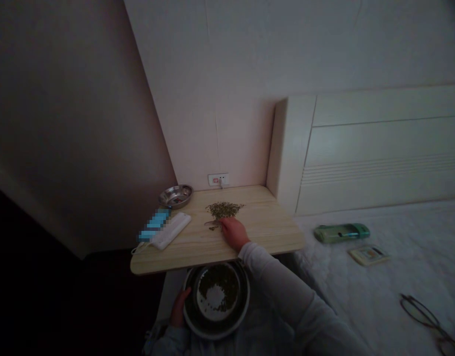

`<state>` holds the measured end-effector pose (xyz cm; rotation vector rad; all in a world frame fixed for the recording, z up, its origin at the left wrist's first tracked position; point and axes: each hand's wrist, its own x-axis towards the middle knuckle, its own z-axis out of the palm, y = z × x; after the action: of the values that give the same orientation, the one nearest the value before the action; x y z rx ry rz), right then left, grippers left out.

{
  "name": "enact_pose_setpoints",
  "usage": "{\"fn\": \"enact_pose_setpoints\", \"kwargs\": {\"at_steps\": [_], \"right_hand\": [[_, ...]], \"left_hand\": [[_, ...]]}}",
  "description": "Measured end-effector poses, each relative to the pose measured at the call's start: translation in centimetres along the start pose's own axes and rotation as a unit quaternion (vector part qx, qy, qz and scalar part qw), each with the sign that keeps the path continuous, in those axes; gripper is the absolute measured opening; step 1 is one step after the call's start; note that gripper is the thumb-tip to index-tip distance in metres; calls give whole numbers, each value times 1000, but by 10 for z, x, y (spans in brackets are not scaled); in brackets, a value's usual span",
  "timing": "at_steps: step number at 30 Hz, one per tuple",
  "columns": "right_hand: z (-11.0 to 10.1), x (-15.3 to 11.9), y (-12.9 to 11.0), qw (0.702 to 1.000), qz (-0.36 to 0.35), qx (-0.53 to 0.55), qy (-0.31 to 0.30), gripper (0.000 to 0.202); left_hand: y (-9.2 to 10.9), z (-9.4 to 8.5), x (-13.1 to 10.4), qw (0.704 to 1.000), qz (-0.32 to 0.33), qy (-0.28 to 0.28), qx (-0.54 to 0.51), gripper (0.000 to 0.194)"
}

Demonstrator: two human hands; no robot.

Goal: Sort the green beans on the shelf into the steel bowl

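Note:
My left hand (179, 306) grips the left rim of a round metal bowl (246, 309) just below the table's front edge. Dark greenish bits ring the inside of the bowl around a bright bare centre. Over the wooden tabletop (272, 230), my right hand (235, 234) is closed with fingertips pinched on a thin, narrow tool (211, 223), whose exact kind is too blurred to tell. That tool points left at the near edge of a pile of small green-brown bits (224, 209), perhaps seeds or dried leaves.
A shallow metal dish (176, 197) stands at the tabletop's back left. In front of it lie a white power strip (171, 231) and a pixelated blue screen (154, 225). On the bed at right rest a green bottle (341, 233), a phone-like object (368, 255) and glasses (419, 311).

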<state>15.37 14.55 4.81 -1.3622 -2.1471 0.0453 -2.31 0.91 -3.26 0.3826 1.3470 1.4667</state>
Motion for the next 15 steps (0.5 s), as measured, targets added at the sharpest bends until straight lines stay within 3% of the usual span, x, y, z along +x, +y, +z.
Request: {"fn": "enact_pose_setpoints", "kwargs": {"at_steps": [2,5,11,15], "right_hand": [[0,0,0,1000,-3,-2,-3,27],[-1,-1,0,1000,-3,-2,-5,28],[0,-1,0,1000,2,6,-14,28],[-1,-2,0,1000,-2,15,-22,29]], "left_hand": [[3,1,-1,1000,12,-3,6,7],[9,6,-8,999,-45,-26,-3,8],[19,22,-29,999,-36,0,-29,9],[20,24,-31,999,-22,-2,-29,9]]}}
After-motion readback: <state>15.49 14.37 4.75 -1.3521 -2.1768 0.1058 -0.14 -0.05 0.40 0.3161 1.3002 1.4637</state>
